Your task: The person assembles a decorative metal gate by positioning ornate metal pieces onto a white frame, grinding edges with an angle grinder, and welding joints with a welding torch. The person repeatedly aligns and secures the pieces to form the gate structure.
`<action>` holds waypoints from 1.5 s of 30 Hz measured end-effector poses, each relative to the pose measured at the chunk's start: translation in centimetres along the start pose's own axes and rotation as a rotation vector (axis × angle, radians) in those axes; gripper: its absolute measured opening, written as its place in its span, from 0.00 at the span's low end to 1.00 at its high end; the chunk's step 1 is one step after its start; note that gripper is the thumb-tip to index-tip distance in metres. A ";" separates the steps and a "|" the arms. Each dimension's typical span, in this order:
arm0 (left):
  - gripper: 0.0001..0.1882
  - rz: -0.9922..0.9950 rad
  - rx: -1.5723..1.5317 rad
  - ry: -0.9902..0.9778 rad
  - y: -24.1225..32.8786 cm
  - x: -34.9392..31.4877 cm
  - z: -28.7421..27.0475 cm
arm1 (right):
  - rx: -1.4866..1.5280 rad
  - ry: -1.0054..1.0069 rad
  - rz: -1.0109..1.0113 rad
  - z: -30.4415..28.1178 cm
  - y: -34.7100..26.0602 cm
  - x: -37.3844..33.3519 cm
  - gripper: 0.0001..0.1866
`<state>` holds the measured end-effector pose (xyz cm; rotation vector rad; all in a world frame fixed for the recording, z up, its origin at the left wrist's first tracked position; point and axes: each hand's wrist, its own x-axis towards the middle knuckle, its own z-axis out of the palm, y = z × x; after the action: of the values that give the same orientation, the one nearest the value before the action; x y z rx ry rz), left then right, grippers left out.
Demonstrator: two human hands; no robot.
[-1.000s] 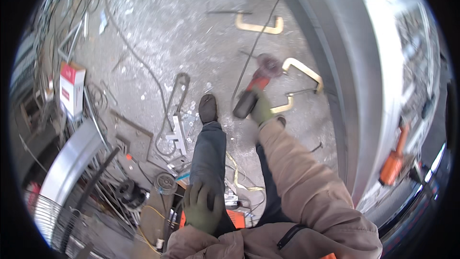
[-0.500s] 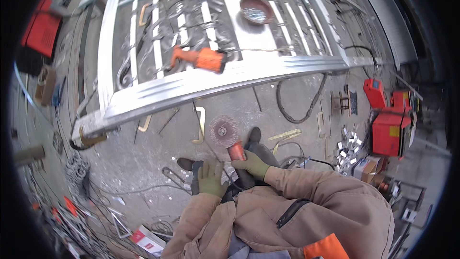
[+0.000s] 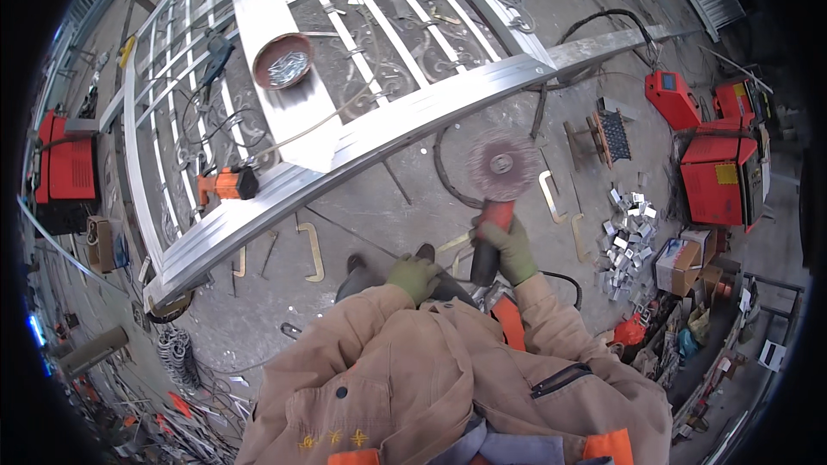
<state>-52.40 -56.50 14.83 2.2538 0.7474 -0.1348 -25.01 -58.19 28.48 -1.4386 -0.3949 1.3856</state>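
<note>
My right hand (image 3: 515,248), in a green glove, grips the body of a red and black angle grinder (image 3: 492,232) whose round disc (image 3: 501,164) points up and away from me. My left hand (image 3: 414,276), also green-gloved, hangs by my leg with fingers curled and nothing visible in it. A large silver metal gate frame (image 3: 345,151) lies flat on the floor in front of me, just beyond the disc. On the frame rest a round bowl of small metal bits (image 3: 282,61) and an orange power tool (image 3: 227,183).
Red welding machines (image 3: 713,164) stand at the right, another red box (image 3: 65,168) at the left. U-shaped metal handles (image 3: 312,250) and a heap of small metal brackets (image 3: 624,237) lie on the concrete floor. Cables and scrap rods clutter the lower left.
My view has swung so the gate frame now lies ahead of me. The grinder has risen in my right hand, and my left hand has come off it.
</note>
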 end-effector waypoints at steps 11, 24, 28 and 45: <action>0.17 -0.226 -0.028 -0.159 -3.2 22.2 -10.7 | 0.300 0.041 -0.067 -8.4 -8.3 17.4 0.42; 0.17 -1.153 -0.062 0.328 -18.2 19.1 3.8 | 0.020 -0.415 0.299 -0.5 -4.7 31.4 0.26; 0.16 -0.922 -0.214 0.127 -15.7 24.6 10.5 | -0.118 -0.575 0.436 -4.5 -3.5 33.0 0.26; 0.21 -0.961 -0.163 0.072 -2.2 33.1 7.3 | -0.541 -0.813 0.160 -18.7 -16.7 35.4 0.21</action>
<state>-25.41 -44.59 -2.06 1.5819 1.7516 -0.4252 7.77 -31.27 19.51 -1.2659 -1.2723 2.0769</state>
